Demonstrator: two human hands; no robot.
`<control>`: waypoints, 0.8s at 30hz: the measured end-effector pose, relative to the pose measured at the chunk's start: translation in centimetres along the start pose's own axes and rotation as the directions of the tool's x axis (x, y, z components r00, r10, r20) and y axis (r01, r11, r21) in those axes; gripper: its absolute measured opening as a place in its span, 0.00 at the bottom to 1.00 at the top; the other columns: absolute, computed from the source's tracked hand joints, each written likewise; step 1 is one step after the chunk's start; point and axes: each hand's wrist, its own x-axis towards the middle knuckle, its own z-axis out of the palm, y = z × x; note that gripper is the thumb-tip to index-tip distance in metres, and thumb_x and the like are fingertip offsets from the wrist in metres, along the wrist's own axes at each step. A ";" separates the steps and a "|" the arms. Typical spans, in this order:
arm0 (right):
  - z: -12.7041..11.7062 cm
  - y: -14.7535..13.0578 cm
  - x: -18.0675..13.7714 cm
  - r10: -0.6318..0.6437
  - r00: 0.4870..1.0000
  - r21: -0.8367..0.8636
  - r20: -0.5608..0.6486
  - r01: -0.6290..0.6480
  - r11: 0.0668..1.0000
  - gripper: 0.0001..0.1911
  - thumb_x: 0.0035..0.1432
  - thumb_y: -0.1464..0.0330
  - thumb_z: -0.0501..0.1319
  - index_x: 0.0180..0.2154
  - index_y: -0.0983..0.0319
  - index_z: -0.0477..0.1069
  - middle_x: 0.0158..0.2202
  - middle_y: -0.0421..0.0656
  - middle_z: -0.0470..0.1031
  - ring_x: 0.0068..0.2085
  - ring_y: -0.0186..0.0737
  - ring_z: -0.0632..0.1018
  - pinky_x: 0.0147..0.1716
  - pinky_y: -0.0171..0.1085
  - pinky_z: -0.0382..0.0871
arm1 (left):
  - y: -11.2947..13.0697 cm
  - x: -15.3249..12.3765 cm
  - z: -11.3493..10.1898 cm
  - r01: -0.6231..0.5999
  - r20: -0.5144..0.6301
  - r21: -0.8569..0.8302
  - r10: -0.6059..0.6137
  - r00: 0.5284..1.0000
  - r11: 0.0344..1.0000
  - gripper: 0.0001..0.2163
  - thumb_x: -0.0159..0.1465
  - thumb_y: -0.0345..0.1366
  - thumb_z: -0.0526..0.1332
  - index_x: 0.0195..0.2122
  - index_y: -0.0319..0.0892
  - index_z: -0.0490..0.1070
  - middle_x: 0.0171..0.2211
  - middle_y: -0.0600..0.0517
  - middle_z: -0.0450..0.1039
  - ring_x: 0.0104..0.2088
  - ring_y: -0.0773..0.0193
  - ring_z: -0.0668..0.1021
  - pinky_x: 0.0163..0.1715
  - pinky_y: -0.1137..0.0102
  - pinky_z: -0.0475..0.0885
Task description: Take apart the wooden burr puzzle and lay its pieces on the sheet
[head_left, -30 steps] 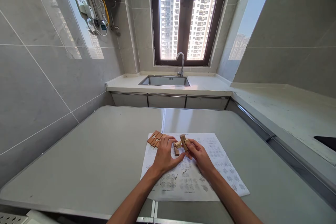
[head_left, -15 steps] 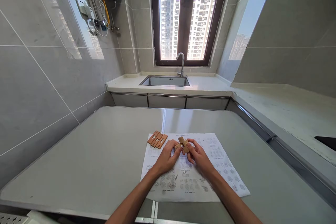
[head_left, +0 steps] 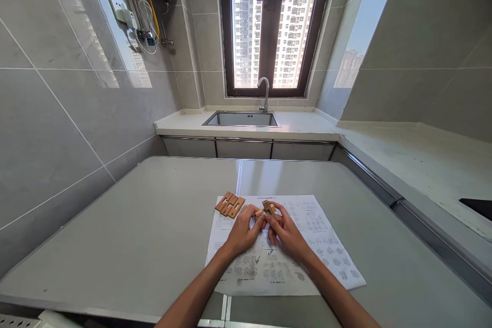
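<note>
My left hand point(head_left: 242, 230) and my right hand point(head_left: 285, 231) meet over a printed paper sheet point(head_left: 307, 261) on the grey table point(head_left: 154, 225). Both pinch a small assembly of interlocked wooden puzzle pieces point(head_left: 266, 209), held just above the sheet. Fingers hide most of the assembly. A few loose notched wooden pieces point(head_left: 229, 204) lie side by side on the sheet's far left corner, a short way left of my left hand.
Beyond the table a counter holds a steel sink point(head_left: 241, 118) with a tap point(head_left: 265, 93) under a window. A second counter point(head_left: 423, 164) runs along the right. Tiled wall stands on the left, with pipes and a socket point(head_left: 134, 15) high up.
My hands drew closer together around the wooden assembly, and it dropped lower between my fingers. My left hand shifted right, uncovering the loose pieces.
</note>
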 end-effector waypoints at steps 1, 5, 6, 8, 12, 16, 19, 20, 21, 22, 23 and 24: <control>0.0 0.0 0.0 0.011 1.000 0.015 0.015 -0.011 1.000 0.33 0.60 0.46 0.64 0.59 0.54 0.58 0.30 0.36 0.75 0.18 0.34 0.72 0.19 0.35 0.63 | 0.1 0.0 0.0 0.006 -0.004 -0.004 -0.006 1.000 1.000 0.15 0.74 0.44 0.53 0.31 0.44 0.69 0.34 0.50 0.73 0.38 0.58 0.73 0.44 0.63 0.69; -0.3 -0.4 -0.2 0.059 0.994 0.119 0.090 -0.070 0.990 0.36 0.62 0.46 0.63 0.63 0.55 0.57 0.30 0.37 0.75 0.18 0.33 0.71 0.19 0.35 0.62 | 0.1 0.2 -0.1 0.032 0.012 -0.040 -0.032 0.999 0.999 0.16 0.73 0.47 0.53 0.33 0.44 0.71 0.35 0.49 0.74 0.39 0.57 0.74 0.45 0.63 0.69; -0.4 -0.6 -0.3 0.073 0.992 0.155 0.100 -0.088 0.984 0.36 0.62 0.47 0.63 0.63 0.55 0.57 0.29 0.36 0.74 0.17 0.32 0.68 0.18 0.34 0.60 | 0.0 0.2 -0.1 0.035 0.018 -0.052 -0.034 0.999 0.998 0.16 0.73 0.47 0.53 0.34 0.44 0.72 0.35 0.49 0.74 0.40 0.57 0.74 0.45 0.63 0.69; -0.6 -1.0 -0.4 0.095 0.989 0.230 0.114 -0.119 0.966 0.36 0.62 0.48 0.62 0.64 0.57 0.58 0.24 0.34 0.69 0.16 0.30 0.61 0.16 0.33 0.53 | -0.2 0.2 -0.1 0.036 0.029 -0.071 -0.034 0.999 0.997 0.15 0.73 0.47 0.54 0.36 0.44 0.72 0.35 0.50 0.74 0.39 0.57 0.74 0.45 0.64 0.70; -1.0 -1.8 -0.4 0.095 0.990 0.347 0.108 -0.127 0.929 0.33 0.65 0.50 0.57 0.65 0.58 0.60 0.16 0.29 0.56 0.15 0.29 0.48 0.14 0.31 0.43 | -0.8 0.3 0.0 0.050 0.031 -0.059 -0.048 0.998 0.997 0.13 0.72 0.46 0.56 0.38 0.44 0.73 0.35 0.50 0.74 0.37 0.58 0.74 0.42 0.64 0.70; -1.2 -1.7 -0.2 0.061 0.998 0.291 -0.020 -0.053 0.955 0.29 0.63 0.53 0.59 0.61 0.59 0.65 0.18 0.30 0.59 0.17 0.30 0.53 0.16 0.32 0.50 | -1.4 0.6 -0.4 0.091 -0.102 0.076 -0.083 0.991 0.993 0.12 0.71 0.46 0.56 0.36 0.45 0.73 0.36 0.49 0.74 0.39 0.55 0.75 0.43 0.62 0.69; -1.1 -0.7 0.0 0.059 0.985 0.028 -0.164 -0.055 0.998 0.32 0.61 0.50 0.61 0.60 0.61 0.66 0.16 0.29 0.57 0.16 0.33 0.58 0.18 0.34 0.54 | -1.8 0.7 -1.1 0.102 -0.211 0.296 -0.039 0.977 0.950 0.08 0.68 0.43 0.60 0.36 0.46 0.72 0.37 0.48 0.74 0.42 0.51 0.75 0.46 0.58 0.68; -1.0 -0.3 0.0 0.045 0.979 -0.113 -0.199 -0.068 0.991 0.32 0.61 0.49 0.61 0.60 0.61 0.66 0.15 0.29 0.59 0.16 0.35 0.60 0.19 0.35 0.54 | -2.0 0.7 -1.3 0.103 -0.224 0.369 -0.019 0.974 0.924 0.07 0.67 0.42 0.61 0.36 0.46 0.72 0.36 0.48 0.74 0.42 0.50 0.74 0.46 0.57 0.68; -1.0 0.1 0.0 -0.002 0.970 -0.251 -0.242 -0.060 0.966 0.31 0.61 0.50 0.61 0.59 0.60 0.67 0.16 0.30 0.61 0.17 0.37 0.63 0.20 0.35 0.55 | -2.1 0.7 -1.4 0.102 -0.229 0.431 -0.001 0.973 0.896 0.06 0.66 0.41 0.62 0.36 0.46 0.72 0.35 0.48 0.73 0.41 0.50 0.74 0.47 0.57 0.67; -0.9 0.4 0.0 -0.056 0.964 -0.373 -0.259 -0.047 0.927 0.29 0.62 0.51 0.61 0.58 0.60 0.68 0.16 0.32 0.63 0.18 0.39 0.65 0.22 0.36 0.56 | -2.2 0.7 -1.5 0.097 -0.222 0.479 0.013 0.975 0.872 0.04 0.65 0.40 0.62 0.36 0.46 0.72 0.34 0.48 0.73 0.41 0.49 0.74 0.47 0.56 0.67; -0.9 0.7 -0.1 -0.105 0.959 -0.477 -0.264 -0.035 0.878 0.27 0.62 0.53 0.61 0.57 0.59 0.70 0.17 0.33 0.66 0.20 0.41 0.68 0.23 0.37 0.57 | -2.3 0.6 -1.6 0.089 -0.211 0.514 0.025 0.977 0.853 0.03 0.65 0.39 0.63 0.37 0.47 0.72 0.34 0.48 0.73 0.41 0.49 0.74 0.47 0.56 0.67; -0.9 1.0 -0.1 -0.145 0.955 -0.557 -0.260 -0.025 0.830 0.25 0.62 0.55 0.60 0.57 0.58 0.70 0.18 0.35 0.68 0.22 0.42 0.70 0.25 0.37 0.58 | -2.4 0.6 -1.6 0.080 -0.198 0.540 0.034 0.980 0.838 0.03 0.64 0.38 0.63 0.37 0.47 0.72 0.35 0.48 0.73 0.42 0.48 0.74 0.48 0.55 0.66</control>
